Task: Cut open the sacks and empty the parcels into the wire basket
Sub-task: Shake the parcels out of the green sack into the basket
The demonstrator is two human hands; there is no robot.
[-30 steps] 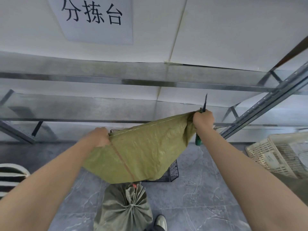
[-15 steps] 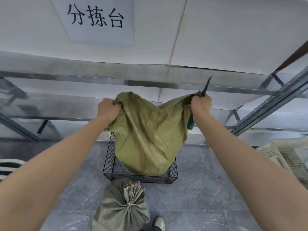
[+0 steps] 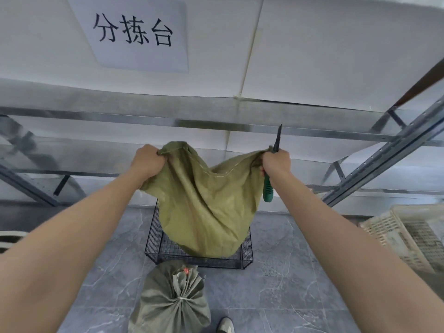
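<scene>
Holding the green woven sack point(image 3: 206, 207) up by two bunched corners, left hand point(image 3: 147, 162) on one, right hand point(image 3: 276, 163) on the other. Fingers of both curled tight into the cloth. The right ones also wrapped round the knife point(image 3: 267, 191), blade pointing up, green handle sticking out below the fist.

Raised well higher than a second ago, when stretched flat and taut between the fists and hiding most of the wire basket point(image 3: 153, 236). Hands closer together now, so slack along the top edge and a hanging belly whose lower end dips inside the basket walls. Little different from half a second ago.

Likely the shake-out step: mouth presumably facing down, though hidden, and no parcels to be seen falling or lying on the mesh. Cannot tell whether anything remains inside.

Second sack point(image 3: 173, 301), tied shut with a red spot at the neck, standing on the floor just in front of the basket. Not yet cut, so at least one more round ahead.
</scene>
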